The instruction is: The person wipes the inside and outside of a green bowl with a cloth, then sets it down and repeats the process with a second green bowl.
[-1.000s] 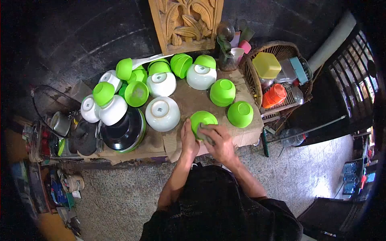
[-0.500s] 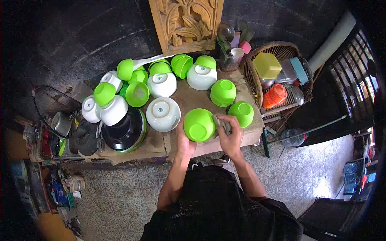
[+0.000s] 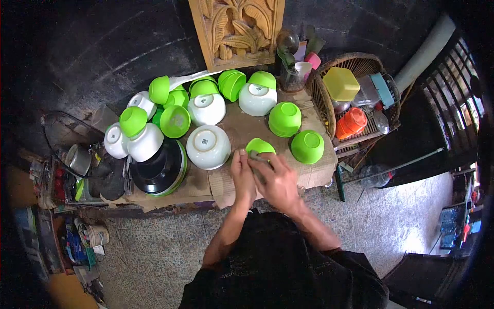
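Note:
Between my hands, over the front of the cardboard-covered table [image 3: 198,183], is a green bowl [image 3: 261,146], mostly hidden by my fingers. My left hand [image 3: 243,177] grips its left side. My right hand [image 3: 278,183] presses a grey cloth [image 3: 262,158] against the bowl, fingers bent round the cloth. Just right of my hands an upside-down green bowl [image 3: 307,147] rests on the cardboard, with stacked green bowls [image 3: 285,119] behind it. To the left sits an upturned white bowl [image 3: 208,147].
More green and white bowls [image 3: 207,108] fill the table's back and left, beside a black lidded pan [image 3: 157,167]. A carved wooden panel [image 3: 239,31] stands behind. On the right, a wicker basket [image 3: 355,59] holds a yellow container [image 3: 341,84] and orange cups [image 3: 351,123].
The green bowl has turned and is now largely covered by my hands. My right hand, with the cloth, has moved left across it, close to my left hand.

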Action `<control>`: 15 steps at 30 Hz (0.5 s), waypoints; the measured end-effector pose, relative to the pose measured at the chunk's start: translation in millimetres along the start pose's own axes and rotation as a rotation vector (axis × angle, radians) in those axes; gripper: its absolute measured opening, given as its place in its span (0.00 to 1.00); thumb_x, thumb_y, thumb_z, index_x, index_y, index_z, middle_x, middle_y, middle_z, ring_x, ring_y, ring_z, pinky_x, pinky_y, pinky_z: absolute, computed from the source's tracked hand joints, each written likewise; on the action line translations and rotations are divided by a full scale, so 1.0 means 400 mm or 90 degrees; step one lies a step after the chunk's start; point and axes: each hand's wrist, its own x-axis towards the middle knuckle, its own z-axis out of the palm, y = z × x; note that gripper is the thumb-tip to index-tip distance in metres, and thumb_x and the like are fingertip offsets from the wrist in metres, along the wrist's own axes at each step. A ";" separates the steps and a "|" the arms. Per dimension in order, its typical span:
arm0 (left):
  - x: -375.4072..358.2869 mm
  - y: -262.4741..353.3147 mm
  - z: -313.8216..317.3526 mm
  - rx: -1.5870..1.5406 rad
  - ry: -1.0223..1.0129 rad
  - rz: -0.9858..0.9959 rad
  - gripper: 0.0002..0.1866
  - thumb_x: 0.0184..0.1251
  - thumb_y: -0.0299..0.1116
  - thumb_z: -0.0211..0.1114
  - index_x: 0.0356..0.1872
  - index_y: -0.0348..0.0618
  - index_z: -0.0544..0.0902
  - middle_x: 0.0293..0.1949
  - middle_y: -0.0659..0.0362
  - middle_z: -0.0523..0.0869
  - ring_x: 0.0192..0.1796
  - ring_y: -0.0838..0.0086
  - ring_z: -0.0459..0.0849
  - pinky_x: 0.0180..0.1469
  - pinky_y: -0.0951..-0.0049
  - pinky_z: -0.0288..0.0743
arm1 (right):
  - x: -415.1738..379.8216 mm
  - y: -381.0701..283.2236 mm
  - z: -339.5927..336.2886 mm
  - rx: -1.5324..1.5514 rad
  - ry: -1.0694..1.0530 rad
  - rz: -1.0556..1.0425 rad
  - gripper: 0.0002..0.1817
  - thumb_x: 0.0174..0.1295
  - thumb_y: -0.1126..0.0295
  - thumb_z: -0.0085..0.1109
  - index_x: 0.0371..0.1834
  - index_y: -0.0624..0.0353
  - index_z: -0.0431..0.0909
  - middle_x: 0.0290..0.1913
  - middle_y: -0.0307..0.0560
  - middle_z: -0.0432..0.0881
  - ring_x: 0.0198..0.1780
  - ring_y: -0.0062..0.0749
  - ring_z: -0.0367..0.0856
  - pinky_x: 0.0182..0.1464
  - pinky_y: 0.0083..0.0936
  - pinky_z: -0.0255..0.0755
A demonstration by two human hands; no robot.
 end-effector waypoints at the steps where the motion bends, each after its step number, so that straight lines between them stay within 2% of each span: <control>1: 0.007 0.047 0.004 -0.210 0.028 -0.180 0.15 0.90 0.39 0.47 0.42 0.43 0.77 0.36 0.62 0.79 0.39 0.77 0.78 0.41 0.70 0.75 | -0.003 -0.006 0.005 -0.023 -0.015 -0.016 0.20 0.51 0.74 0.74 0.51 0.52 0.89 0.52 0.47 0.84 0.49 0.46 0.84 0.49 0.39 0.83; 2: 0.012 0.072 0.001 -0.419 0.057 -0.361 0.15 0.90 0.41 0.48 0.46 0.44 0.79 0.40 0.61 0.82 0.42 0.73 0.83 0.45 0.68 0.79 | -0.007 -0.008 0.009 -0.044 -0.031 -0.033 0.20 0.50 0.74 0.74 0.50 0.50 0.90 0.53 0.45 0.84 0.49 0.45 0.83 0.49 0.38 0.83; 3: 0.018 0.021 -0.025 -0.483 -0.006 -0.382 0.17 0.89 0.46 0.48 0.56 0.44 0.79 0.48 0.59 0.86 0.50 0.65 0.87 0.52 0.63 0.83 | -0.017 -0.004 0.019 -0.049 -0.035 -0.051 0.20 0.50 0.73 0.73 0.49 0.49 0.90 0.53 0.41 0.84 0.49 0.43 0.83 0.49 0.37 0.83; 4: 0.026 0.012 -0.038 -0.482 -0.006 -0.381 0.17 0.89 0.46 0.48 0.56 0.44 0.79 0.48 0.59 0.86 0.50 0.65 0.87 0.52 0.63 0.83 | -0.025 0.002 0.028 -0.048 -0.034 -0.051 0.20 0.50 0.73 0.73 0.49 0.49 0.90 0.53 0.41 0.84 0.49 0.43 0.83 0.49 0.37 0.83; 7: 0.043 -0.015 -0.055 -0.707 -0.045 -0.477 0.21 0.89 0.47 0.46 0.64 0.43 0.77 0.56 0.55 0.87 0.55 0.63 0.87 0.56 0.60 0.84 | -0.055 0.033 0.045 -0.019 -0.023 -0.095 0.20 0.50 0.73 0.73 0.49 0.48 0.91 0.53 0.40 0.84 0.49 0.43 0.83 0.49 0.38 0.83; 11: 0.039 -0.083 -0.084 -0.768 -0.044 -0.444 0.19 0.87 0.41 0.47 0.63 0.40 0.77 0.58 0.54 0.86 0.57 0.63 0.87 0.56 0.60 0.85 | -0.074 0.067 0.048 0.042 0.046 -0.080 0.22 0.45 0.79 0.75 0.47 0.49 0.90 0.52 0.45 0.84 0.49 0.45 0.83 0.49 0.39 0.81; 13: 0.036 -0.101 -0.094 -0.878 -0.177 -0.440 0.19 0.85 0.38 0.46 0.63 0.38 0.78 0.58 0.49 0.87 0.60 0.57 0.86 0.65 0.55 0.81 | -0.081 0.076 0.054 0.124 0.104 -0.025 0.22 0.43 0.84 0.75 0.45 0.53 0.89 0.51 0.52 0.83 0.50 0.48 0.84 0.49 0.39 0.80; 14: 0.036 -0.110 -0.097 -0.877 -0.177 -0.440 0.19 0.85 0.38 0.46 0.63 0.38 0.78 0.58 0.49 0.87 0.60 0.57 0.86 0.65 0.55 0.81 | -0.081 0.077 0.055 0.124 0.105 -0.025 0.22 0.43 0.84 0.75 0.45 0.53 0.89 0.51 0.52 0.83 0.50 0.48 0.84 0.49 0.39 0.80; 15: 0.037 -0.104 -0.096 -0.940 -0.240 -0.437 0.20 0.85 0.38 0.45 0.63 0.37 0.78 0.59 0.49 0.87 0.61 0.58 0.85 0.65 0.55 0.80 | -0.081 0.076 0.055 0.160 0.138 0.015 0.22 0.44 0.85 0.73 0.44 0.54 0.88 0.51 0.53 0.83 0.50 0.48 0.84 0.50 0.39 0.80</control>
